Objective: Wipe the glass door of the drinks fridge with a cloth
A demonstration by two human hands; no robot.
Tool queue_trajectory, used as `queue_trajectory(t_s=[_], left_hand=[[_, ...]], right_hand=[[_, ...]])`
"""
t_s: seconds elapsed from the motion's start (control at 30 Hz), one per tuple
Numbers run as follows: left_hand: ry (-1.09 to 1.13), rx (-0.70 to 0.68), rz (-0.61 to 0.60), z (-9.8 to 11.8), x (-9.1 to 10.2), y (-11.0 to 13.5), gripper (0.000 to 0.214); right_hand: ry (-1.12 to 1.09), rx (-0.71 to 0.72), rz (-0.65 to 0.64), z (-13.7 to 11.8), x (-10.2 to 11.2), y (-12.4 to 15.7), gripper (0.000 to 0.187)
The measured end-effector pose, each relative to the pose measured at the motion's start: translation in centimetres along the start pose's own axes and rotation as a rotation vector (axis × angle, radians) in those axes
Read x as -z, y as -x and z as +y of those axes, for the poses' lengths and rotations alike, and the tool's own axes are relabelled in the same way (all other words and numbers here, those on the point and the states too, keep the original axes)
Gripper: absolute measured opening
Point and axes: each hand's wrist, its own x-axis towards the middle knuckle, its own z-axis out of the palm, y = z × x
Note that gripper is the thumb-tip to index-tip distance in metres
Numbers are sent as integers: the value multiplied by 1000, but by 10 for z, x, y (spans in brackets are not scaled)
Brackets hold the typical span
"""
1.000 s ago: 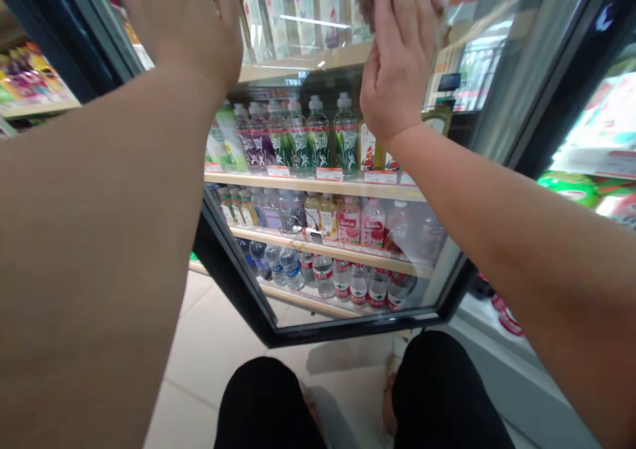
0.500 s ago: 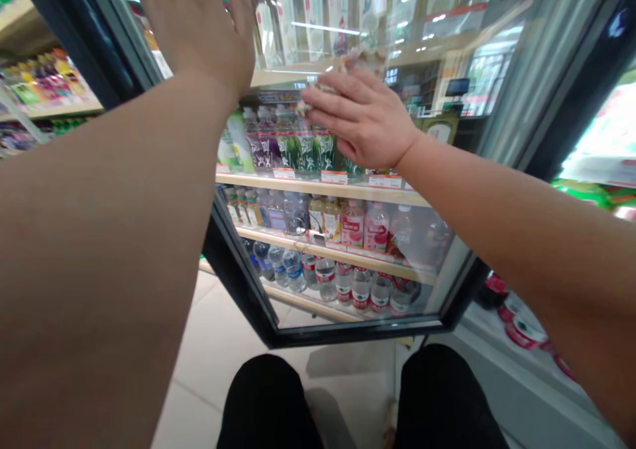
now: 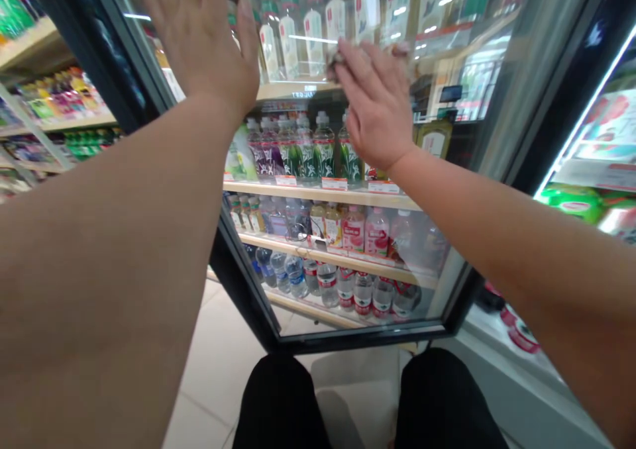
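A glass door (image 3: 360, 340) with a dark frame stands in front of me, swung open. My left hand (image 3: 211, 48) lies flat against the upper left of the glass, fingers spread and fingertips cut off by the top edge. Near the upper middle of the pane, my right hand (image 3: 381, 114) presses a crumpled cloth (image 3: 334, 69) to the glass. Only the cloth's edges show beyond the fingers; the palm covers the rest.
Drink bottles (image 3: 324, 151) stand in rows on shelves (image 3: 318, 191) seen through the glass. On the right is an opened cooler with packaged goods (image 3: 571, 200). Store shelves (image 3: 54, 121) line the left. My knees (image 3: 281, 396) are just below the door's bottom edge.
My right hand has slid the cloth up and slightly right over the glass, its fingers now pointing more upward. The left hand remains on the pane; the view has shifted slightly.
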Motion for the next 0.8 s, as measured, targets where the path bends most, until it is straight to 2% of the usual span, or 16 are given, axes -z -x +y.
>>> queue_trajectory(t_s=[0.1,0.2,0.27,0.3,0.4,0.43,0.47,0.5,0.6,0.67,0.7,0.73,0.8], left_hand=[[40,10,-2,1,2,0,62],[100,28,-7,3,6,1,62],[151,60,-17,5,11,2,63],[181,76,-22,5,12,2,64],[265,90,-12,5,15,3,66],[279,82,-3,5,15,4,66],[284,74,5,4,14,3,67],[280,71,9,4,12,3,67],[250,77,33,1,3,1,67],[232,72,57,0,-1,-1,67],[221,70,63,0,-2,-1,67],[213,68,64,-1,-2,-1,68],[212,49,57,-1,0,0,68]], right_hand=[[-104,284,-174,-2,5,4,59],[-136,372,-252,8,13,-10,54],[-55,334,-277,20,22,-29,53],[6,258,-260,26,28,-40,54],[148,-78,-91,39,39,-59,57],[160,-140,-36,40,40,-59,58],[151,-152,-5,40,40,-57,58],[116,-106,-14,39,39,-51,59],[-111,138,-183,37,32,-32,60],[-235,183,-232,41,26,-23,61],[-247,124,-172,46,21,-20,60],[-230,18,-60,51,17,-20,61],[-155,-247,217,62,6,-20,62]])
